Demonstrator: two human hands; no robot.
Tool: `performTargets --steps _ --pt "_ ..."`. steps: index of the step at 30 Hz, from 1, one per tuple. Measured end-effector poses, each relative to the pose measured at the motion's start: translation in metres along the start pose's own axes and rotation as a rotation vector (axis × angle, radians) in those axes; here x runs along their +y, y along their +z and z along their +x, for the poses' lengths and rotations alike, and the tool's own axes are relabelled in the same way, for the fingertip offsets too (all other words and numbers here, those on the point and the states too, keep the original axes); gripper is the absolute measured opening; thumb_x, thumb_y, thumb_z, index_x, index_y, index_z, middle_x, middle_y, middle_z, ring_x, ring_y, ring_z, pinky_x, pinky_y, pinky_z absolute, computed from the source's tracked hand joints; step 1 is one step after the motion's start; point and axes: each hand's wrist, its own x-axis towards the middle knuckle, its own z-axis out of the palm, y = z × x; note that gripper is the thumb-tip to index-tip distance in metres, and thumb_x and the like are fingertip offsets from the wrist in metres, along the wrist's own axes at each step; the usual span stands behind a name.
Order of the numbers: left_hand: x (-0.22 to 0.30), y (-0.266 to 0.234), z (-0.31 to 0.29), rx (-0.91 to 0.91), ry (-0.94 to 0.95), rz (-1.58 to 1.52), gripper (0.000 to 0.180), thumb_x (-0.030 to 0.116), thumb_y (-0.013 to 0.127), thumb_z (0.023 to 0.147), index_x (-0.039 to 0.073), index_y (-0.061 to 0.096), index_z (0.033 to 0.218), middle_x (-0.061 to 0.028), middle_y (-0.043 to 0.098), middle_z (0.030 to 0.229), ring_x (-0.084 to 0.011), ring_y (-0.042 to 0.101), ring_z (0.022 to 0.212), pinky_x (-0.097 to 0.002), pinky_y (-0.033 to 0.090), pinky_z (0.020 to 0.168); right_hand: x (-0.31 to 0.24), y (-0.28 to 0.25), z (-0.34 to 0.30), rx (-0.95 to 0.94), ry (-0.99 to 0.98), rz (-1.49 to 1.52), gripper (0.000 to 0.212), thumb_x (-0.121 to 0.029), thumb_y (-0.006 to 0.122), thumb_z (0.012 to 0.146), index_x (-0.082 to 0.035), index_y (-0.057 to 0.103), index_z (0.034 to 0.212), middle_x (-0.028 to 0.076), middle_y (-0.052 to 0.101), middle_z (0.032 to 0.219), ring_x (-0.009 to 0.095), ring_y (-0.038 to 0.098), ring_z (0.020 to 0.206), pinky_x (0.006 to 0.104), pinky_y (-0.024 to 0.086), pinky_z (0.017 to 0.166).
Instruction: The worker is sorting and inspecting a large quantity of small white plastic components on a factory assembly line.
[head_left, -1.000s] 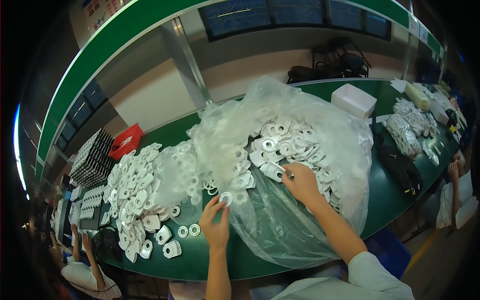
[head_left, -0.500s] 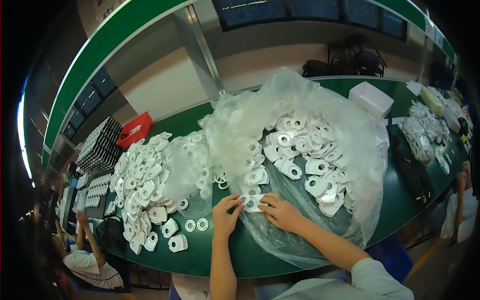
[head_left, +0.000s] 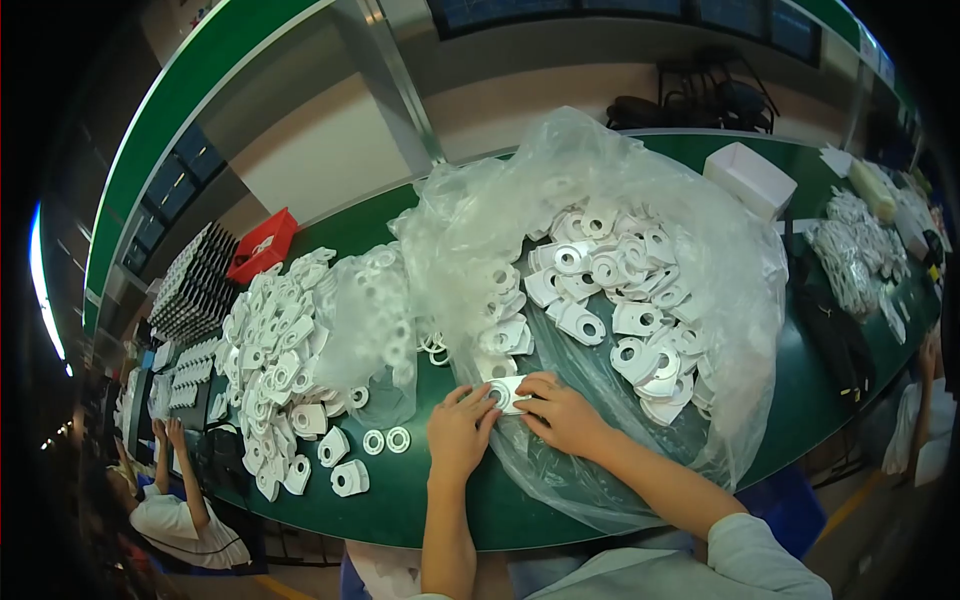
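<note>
Between my two hands, at the near edge of the clear plastic bag (head_left: 597,490), is a flat white plastic part (head_left: 513,404) with a round hole. My right hand (head_left: 566,415) grips its right end with thumb and fingers. A small white ring (head_left: 497,397) appears to lie at the hole, and the fingertips of my left hand (head_left: 458,433) press on it from the left. Whether the ring is seated cannot be made out. More such white parts (head_left: 637,318) fill the open bag. Two loose white rings (head_left: 386,441) lie on the green table (head_left: 440,510) to the left.
A large heap of white parts (head_left: 275,350) spreads at the left, beside a smaller clear bag (head_left: 372,310). Behind it stand a red bin (head_left: 262,246) and stacked black trays (head_left: 192,290). A white box (head_left: 750,180) and a dark bag (head_left: 830,325) are at the right. Co-workers sit at both ends.
The ring in my left fingers has moved right onto the white part's hole. My left fingers now spread over it. My right hand keeps its grip on the part. The view has shifted slightly.
</note>
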Motion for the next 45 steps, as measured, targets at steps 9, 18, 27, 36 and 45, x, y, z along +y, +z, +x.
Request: performTargets --steps 9,18,27,36,45 --pt "-0.008 0.004 -0.005 0.016 0.079 0.021 0.019 0.017 0.064 0.075 0.009 0.068 0.092 0.0023 0.061 0.111 -0.0267 0.048 0.109 -0.0396 0.039 0.087 -0.002 0.016 0.046 -0.256 0.293 -0.402 0.041 -0.028 0.07 0.071 -0.007 0.054 0.102 0.01 0.054 0.098 0.026 0.057 0.093 0.0443 0.041 0.078" --pt "-0.006 -0.015 -0.031 0.205 0.005 -0.188 0.019 0.011 0.065 0.074 0.004 0.065 0.091 -0.0111 0.056 0.114 -0.0323 0.048 0.108 -0.0391 0.041 0.088 -0.002 0.013 0.059 -0.338 0.401 -0.305 0.037 -0.027 0.074 0.064 -0.008 0.057 0.091 0.011 0.056 0.091 0.028 0.057 0.089 0.039 0.045 0.074" --pt "-0.045 -0.018 0.006 0.271 -0.429 -0.144 0.019 0.006 0.067 0.07 0.006 0.065 0.09 -0.0087 0.061 0.091 -0.0268 0.056 0.09 -0.0359 0.045 0.077 -0.018 -0.006 0.056 -0.288 0.435 -0.188 0.029 -0.018 0.07 0.067 -0.007 0.053 0.087 0.012 0.059 0.084 0.035 0.056 0.082 0.0414 0.044 0.068" --pt "-0.068 0.001 0.038 0.295 -0.251 0.129 0.006 0.013 0.062 0.074 0.008 0.064 0.078 -0.0081 0.06 0.08 -0.0286 0.057 0.08 -0.0385 0.046 0.068 -0.018 0.011 0.064 -0.268 0.697 0.823 0.023 -0.018 0.065 0.081 -0.006 0.052 0.097 0.003 0.063 0.071 0.006 0.053 0.053 0.0214 0.038 0.042" --pt "-0.085 -0.025 0.032 0.21 -0.543 -0.417 0.019 0.007 0.058 0.079 -0.002 0.064 0.095 -0.0123 0.066 0.085 -0.0192 0.063 0.068 -0.0304 0.049 0.06 0.003 0.037 0.05 -0.086 0.759 1.048 0.026 -0.012 0.061 0.084 -0.002 0.056 0.107 0.003 0.063 0.072 0.006 0.052 0.051 0.0191 0.038 0.04"
